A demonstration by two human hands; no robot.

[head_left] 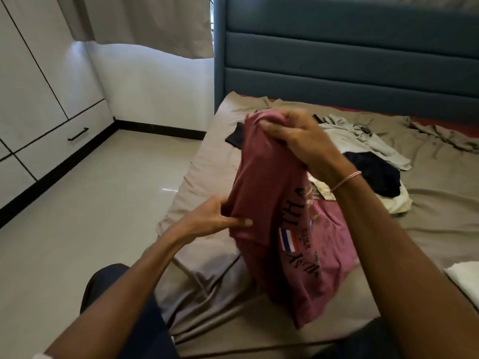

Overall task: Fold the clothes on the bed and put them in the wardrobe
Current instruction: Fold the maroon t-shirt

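Head cam | right hand (298, 141) gripping top of pink tee (261, 182) mid-frame | left hand (215, 218) pinching its left edge | tee held over bed (427, 216) | loose clothes (375, 149) upper right

On my pink shirt (261, 177): big dark letters (293, 204) read "THA", turned sideways, rest cut off. Striped red-white-blue flag (288, 239) printed below. Small script (305, 238) beside flag and cursive line (309, 265) lower down, both unreadable.

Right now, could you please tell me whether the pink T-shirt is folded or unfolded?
Unfolded: the pink T-shirt hangs loose and bunched over the bed, the right hand gripping its top, the left hand pinching its side.
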